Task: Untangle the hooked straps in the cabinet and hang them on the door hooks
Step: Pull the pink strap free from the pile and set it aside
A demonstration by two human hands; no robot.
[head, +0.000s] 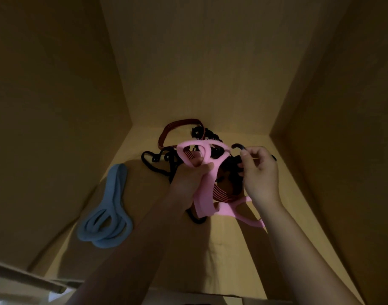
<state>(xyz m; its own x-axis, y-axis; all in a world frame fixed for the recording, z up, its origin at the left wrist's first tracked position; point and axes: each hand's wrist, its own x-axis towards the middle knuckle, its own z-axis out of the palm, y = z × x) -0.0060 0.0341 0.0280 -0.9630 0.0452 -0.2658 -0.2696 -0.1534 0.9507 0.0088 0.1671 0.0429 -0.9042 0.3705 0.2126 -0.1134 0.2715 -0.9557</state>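
A tangle of straps lies on the cabinet floor near the back. A pink strap loops through it, and my left hand is shut on that strap, lifting its loops. My right hand pinches a black hook at the end of a black strap on the right side of the tangle. A red striped strap arcs behind the tangle and shows again between my hands. A black cord trails out to the left.
A blue strap lies coiled by itself on the floor at the left, next to the left wall. The back wall and right wall close in the dim space. A pale cabinet edge shows at bottom left.
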